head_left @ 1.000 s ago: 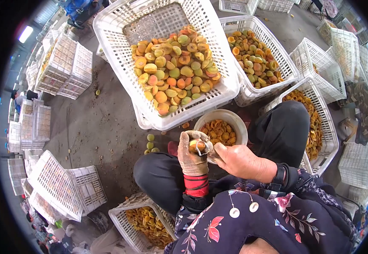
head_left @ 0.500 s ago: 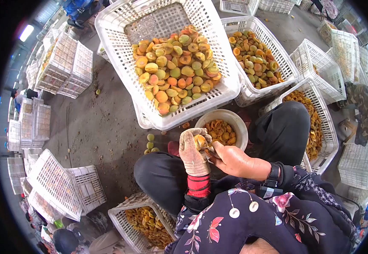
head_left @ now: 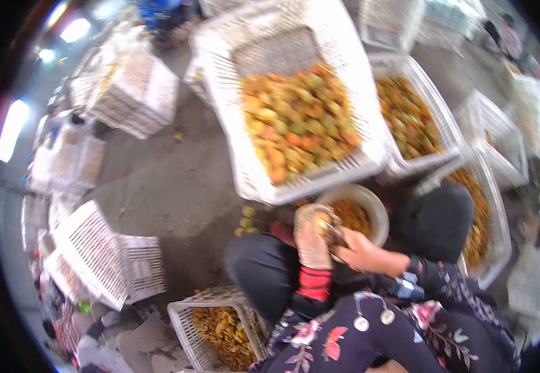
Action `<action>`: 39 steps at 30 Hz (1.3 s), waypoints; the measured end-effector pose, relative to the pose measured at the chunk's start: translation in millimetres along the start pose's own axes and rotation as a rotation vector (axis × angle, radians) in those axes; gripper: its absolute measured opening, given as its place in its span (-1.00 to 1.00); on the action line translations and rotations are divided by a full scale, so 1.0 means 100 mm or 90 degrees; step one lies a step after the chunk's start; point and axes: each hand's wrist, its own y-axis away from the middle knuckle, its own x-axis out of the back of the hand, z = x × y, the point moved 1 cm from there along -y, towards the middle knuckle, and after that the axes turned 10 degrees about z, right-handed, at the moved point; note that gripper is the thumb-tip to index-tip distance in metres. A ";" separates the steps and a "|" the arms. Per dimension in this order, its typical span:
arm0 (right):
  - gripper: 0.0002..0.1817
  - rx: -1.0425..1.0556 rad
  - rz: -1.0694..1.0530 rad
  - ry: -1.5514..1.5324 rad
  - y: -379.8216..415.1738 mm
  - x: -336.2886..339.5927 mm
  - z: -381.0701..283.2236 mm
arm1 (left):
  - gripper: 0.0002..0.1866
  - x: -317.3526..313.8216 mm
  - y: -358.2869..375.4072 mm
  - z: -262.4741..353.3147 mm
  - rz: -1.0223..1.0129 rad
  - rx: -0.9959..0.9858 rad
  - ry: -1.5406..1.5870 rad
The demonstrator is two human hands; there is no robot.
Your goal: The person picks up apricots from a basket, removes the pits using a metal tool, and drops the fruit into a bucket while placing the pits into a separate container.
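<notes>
My left hand (head_left: 313, 233), in a pale knitted glove with a red cuff, is closed around an apricot (head_left: 324, 219). My bare right hand (head_left: 363, 250) is closed on a small dark metal tool (head_left: 334, 235), its tip against the fruit; blur hides its exact kind. Just beyond both hands stands a white bowl (head_left: 378, 214) with orange apricot pieces (head_left: 350, 216) inside. A large white crate (head_left: 254, 194) above it holds many green and orange apricots (head_left: 301, 127), many cut open.
A second fruit crate (head_left: 453, 152) stands behind on the right. Crates of orange pieces flank my knees, one at lower left (head_left: 183, 314), one at right (head_left: 500, 261). Stacked crates (head_left: 134, 87) and a seated person (head_left: 127, 339) are to the left. Loose green fruit (head_left: 247, 217) lies on the floor.
The view has swung, so the whole scene sits further right and lower, and it is blurred. Both hands remain together on the apricot.
</notes>
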 end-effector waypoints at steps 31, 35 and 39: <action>-0.72 0.247 0.000 0.307 -0.11 0.10 0.61 | -0.72 0.17 -0.19 -0.23 0.037 0.149 0.029; -0.63 -0.023 -0.141 0.104 -0.09 0.24 0.13 | -0.71 0.16 -0.20 -0.26 0.031 0.091 -0.011; -0.56 0.179 -0.053 0.281 -0.08 0.21 0.38 | -0.73 0.17 -0.19 -0.11 -0.017 0.123 0.001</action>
